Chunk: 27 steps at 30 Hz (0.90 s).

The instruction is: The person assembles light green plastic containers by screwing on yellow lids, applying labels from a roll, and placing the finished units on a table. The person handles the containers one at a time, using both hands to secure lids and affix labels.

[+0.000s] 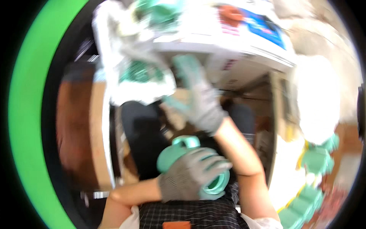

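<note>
The picture is blurred by motion. My left hand (pixel 190 177), in a grey glove, is closed around a mint-green plastic pipe fitting (pixel 179 150) held close to my body. My right hand (pixel 198 101), also gloved with green-coated fingertips, is raised with its fingers spread. It is right beside a clear plastic bag (pixel 141 78) with green fittings inside. Whether it touches the bag is not clear.
A white box or shelf (pixel 213 44) with blue and red labels lies above the hands. More mint-green fittings (pixel 316 160) sit in a row at the right. A brown wooden surface (pixel 76 126) is at the left. A dark checked apron (pixel 190 215) is at the lower edge.
</note>
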{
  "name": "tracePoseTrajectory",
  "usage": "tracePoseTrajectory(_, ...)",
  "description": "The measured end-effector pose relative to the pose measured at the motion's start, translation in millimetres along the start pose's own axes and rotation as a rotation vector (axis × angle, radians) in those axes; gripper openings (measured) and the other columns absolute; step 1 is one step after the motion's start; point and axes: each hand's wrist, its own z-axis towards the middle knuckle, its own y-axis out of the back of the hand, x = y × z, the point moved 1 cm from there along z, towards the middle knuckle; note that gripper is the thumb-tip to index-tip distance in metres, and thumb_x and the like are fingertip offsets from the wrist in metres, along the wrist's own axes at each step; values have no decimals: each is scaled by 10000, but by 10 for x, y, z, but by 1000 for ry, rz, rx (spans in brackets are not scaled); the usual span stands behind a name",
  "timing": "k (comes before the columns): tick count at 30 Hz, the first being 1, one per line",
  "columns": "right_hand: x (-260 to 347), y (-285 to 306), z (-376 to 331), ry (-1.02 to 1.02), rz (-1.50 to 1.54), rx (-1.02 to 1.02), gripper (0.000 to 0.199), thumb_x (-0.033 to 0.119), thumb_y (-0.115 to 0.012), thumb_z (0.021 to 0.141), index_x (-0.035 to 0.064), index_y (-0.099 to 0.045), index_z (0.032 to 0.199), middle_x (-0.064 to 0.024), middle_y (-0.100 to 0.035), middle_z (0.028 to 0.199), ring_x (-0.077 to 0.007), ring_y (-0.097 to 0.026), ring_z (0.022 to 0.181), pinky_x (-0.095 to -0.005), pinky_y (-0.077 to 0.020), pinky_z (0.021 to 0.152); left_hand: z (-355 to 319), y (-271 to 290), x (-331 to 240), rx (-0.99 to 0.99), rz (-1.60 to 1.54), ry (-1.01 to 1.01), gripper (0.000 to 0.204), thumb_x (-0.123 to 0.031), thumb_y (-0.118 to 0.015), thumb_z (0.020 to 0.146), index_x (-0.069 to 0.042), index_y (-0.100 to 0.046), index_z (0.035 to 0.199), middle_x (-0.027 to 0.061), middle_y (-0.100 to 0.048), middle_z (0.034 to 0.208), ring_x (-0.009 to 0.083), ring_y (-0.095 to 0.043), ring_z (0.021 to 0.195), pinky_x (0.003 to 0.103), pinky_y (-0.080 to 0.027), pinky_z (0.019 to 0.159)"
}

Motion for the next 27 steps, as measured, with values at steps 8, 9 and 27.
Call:
tracePoseTrajectory(8, -413, 1694, -1388, -322, -162, -228, 242, 247, -785, 930, 6, -769, 947, -179, -716, 1192, -336, -694, 1070, -427, -555, 958, 543, 217, 201, -22, -137, -47, 791, -263, -991, 625, -20, -604, 1272, 136, -732, 1100, 266, -748, 932, 378, -600, 828)
tracePoseTrajectory(9, -410, 2022, -1634, -417, -241, -323, 221, 215, -777, 936, -3, -767, 899, -173, -728, 1135, -319, -705, 980, -410, -568, 900, 607, 187, 185, -21, -227, -17, 812, -212, -986, 611, -12, -588, 1290, 135, -731, 1104, 254, -747, 935, 371, -600, 829)
tracePoseTrajectory(27, -1804, 4316, -1703, -659, -1105, -831, 187, 310, -685, 941, 177, -768, 1044, -147, -732, 1056, -382, -701, 943, -502, -553, 826, 617, -232, 324, -5, 12, 15, 696, -233, -953, 620, -58, -659, 1226, 119, -693, 1125, 323, -665, 1048, 453, -553, 923)
